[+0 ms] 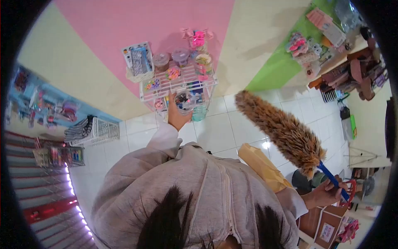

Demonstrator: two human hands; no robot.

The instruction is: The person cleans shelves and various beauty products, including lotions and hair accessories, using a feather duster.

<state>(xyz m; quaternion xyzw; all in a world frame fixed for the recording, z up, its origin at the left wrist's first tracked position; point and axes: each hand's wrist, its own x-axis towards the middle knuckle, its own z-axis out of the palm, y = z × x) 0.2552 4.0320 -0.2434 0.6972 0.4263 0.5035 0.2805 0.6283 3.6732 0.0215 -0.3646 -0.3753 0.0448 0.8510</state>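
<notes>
My left hand [178, 116] is wrapped round a clear round tub [185, 102] with small dark items inside, at the front of a white wire rack [178, 89]. Out to the right, my right hand [324, 194] grips the blue handle of a fluffy brown duster [282, 128]. The duster's head points up and left over the white floor, apart from the rack. On the rack's top shelf are lidded tubs [180, 57], a pack of colourful small pieces [173, 74] and a white basket [140, 74] with blue packets.
A white basket [103, 130] stands on the left near a blue display panel [83, 106]. A red-and-grey shutter [45, 211] is at lower left. Brown bags [360, 74] hang on the upper right. A yellow paper-like item [263, 166] lies by my right side.
</notes>
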